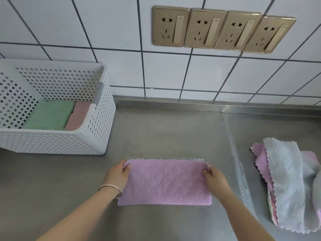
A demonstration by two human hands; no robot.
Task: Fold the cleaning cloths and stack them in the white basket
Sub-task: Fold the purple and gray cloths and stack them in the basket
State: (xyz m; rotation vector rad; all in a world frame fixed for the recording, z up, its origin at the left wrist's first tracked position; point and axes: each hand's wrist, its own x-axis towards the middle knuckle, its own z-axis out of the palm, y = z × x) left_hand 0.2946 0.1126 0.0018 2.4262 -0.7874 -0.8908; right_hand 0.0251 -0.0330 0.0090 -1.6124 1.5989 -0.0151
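In the head view, a pink cloth point(165, 182) is lying folded into a wide rectangle on the steel counter point(156, 133), in the lower middle of the frame. The left hand point(118, 174) is pinching the cloth's upper left corner, thumb on top and the other fingers hidden beneath the fabric. A silver bangle point(111, 189) is sitting on that wrist. The right hand point(216, 178) is pinching the upper right corner in the same way, thumb pressing down on the pink face. A thin pale edge of the layer underneath is peeking out along the cloth's far scalloped side.

In the upper left of the frame, the white basket point(97, 136) is standing on the counter against the tiled wall point(121, 40), well apart from the hands. Inside it, a folded green cloth point(50, 114) is lying flat on the floor of the basket, and a folded pink one point(77, 116) is lying just beside it on the right, their edges touching.

At the right edge of the frame, a loose pile of unfolded cloths point(284, 185) is resting on the counter, a grey-blue one draping over pink ones.

Along the top of the frame, four gold wall sockets point(224, 29) are sitting in a row on the tiles.
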